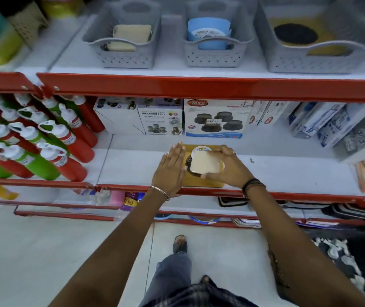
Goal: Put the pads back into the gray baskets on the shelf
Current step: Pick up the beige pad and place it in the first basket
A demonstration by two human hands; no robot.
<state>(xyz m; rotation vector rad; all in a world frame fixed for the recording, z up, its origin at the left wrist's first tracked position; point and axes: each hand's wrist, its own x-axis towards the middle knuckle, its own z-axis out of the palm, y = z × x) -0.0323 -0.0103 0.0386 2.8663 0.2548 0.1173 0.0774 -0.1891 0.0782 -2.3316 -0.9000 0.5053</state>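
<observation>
A small stack of pads lies on the lower shelf (288, 171) near its front edge: a yellow card pad (201, 181) at the bottom, a dark round scrubber (190, 168) on it, and a cream square pad (205, 162) on top. My right hand (230, 167) grips the cream pad from the right. My left hand (172, 169) lies flat with fingers together against the stack's left side. On the upper shelf stand three gray baskets: the left basket (123, 56) with cream pads, the middle basket (212, 56) with blue pads, the right basket (310, 60) with a yellow and black pad.
Red and green bottles (44, 140) hang at the left of the lower shelf. Product boxes (214, 118) stand behind the stack, with more packages (332, 125) at the right. A red shelf rail (199, 87) runs between the two shelves. My foot (179, 243) is on the tiled floor.
</observation>
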